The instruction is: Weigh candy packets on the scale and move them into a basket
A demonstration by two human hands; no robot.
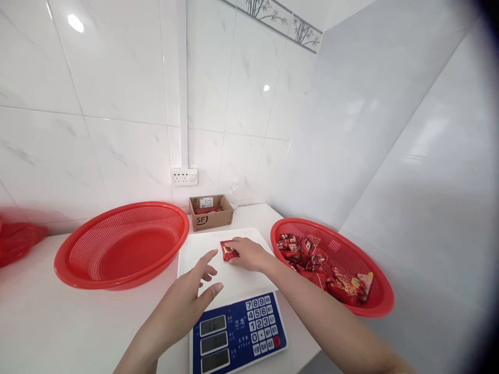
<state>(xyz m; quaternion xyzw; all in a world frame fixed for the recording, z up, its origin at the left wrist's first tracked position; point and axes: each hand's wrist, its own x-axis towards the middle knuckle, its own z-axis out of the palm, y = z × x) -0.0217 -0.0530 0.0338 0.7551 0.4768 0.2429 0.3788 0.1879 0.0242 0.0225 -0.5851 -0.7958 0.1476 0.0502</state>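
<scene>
A small red snack packet (228, 251) with gold print is at the white weighing plate (244, 283) of a digital scale. My right hand (249, 253) has its fingers and thumb closed on the packet's right side; whether the packet touches the plate I cannot tell. Over the plate's left part, my left hand (191, 291) is open, fingers apart and holding nothing. The scale's blue panel (239, 335) faces me, with number keys and several small displays. To the right, a red plastic basket (384, 298) holds many red packets (322, 265), partly behind my right forearm.
An empty-looking red perforated basket (128, 244) stands left of the scale. Behind the plate is a cardboard box (212, 221) with red packets inside. A red plastic bag (23, 239) lies at the far left. Tiled walls bound the white table (78, 332).
</scene>
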